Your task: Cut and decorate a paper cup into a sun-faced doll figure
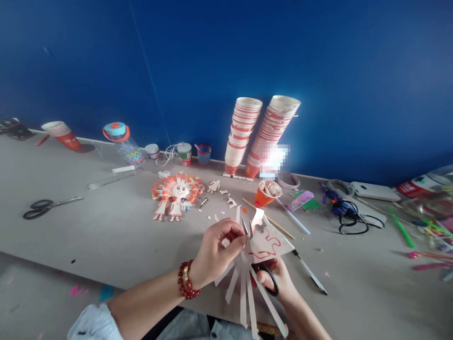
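My left hand (219,248) is closed, thumb and fingers pinching a white paper piece cut into long strips (243,297) that fan downward. My right hand (278,281) is closed round the black-handled scissors (271,278), whose blades point up and stand slightly apart near my left fingertips. Beside the blades, a flat white paper (271,243) bears a red curvy outline. Part of the scissors is hidden behind the paper. Left of my hands lie paper dolls (177,196) with orange-and-white fringed heads and small dresses. Small white paper scraps (231,203) are scattered just beyond my left hand.
Two tall stacks of paper cups (244,127) lean at the blue wall. An orange cup (265,194) holds paper scraps. A pen (311,271) and a wooden stick (281,228) lie to the right. More scissors (44,207), a bottle (127,146) and paint jars (184,153) are leftward.
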Available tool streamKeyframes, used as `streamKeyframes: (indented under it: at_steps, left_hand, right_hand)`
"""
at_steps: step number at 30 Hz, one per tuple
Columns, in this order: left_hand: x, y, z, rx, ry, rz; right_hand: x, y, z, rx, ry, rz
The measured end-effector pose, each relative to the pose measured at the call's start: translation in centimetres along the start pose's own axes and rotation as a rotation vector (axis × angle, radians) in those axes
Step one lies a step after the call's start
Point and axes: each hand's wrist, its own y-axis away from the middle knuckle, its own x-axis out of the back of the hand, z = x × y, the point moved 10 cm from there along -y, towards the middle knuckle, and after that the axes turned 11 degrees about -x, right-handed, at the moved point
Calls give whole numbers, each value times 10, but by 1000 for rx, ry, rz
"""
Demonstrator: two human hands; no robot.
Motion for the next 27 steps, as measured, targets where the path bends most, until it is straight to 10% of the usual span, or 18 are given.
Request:
streamKeyframes:
  at_steps: [27]
  left_hand:
    - [-4, 2, -2, 2, 111, 50]
  right_hand:
    - [3, 2, -3, 110, -236, 20]
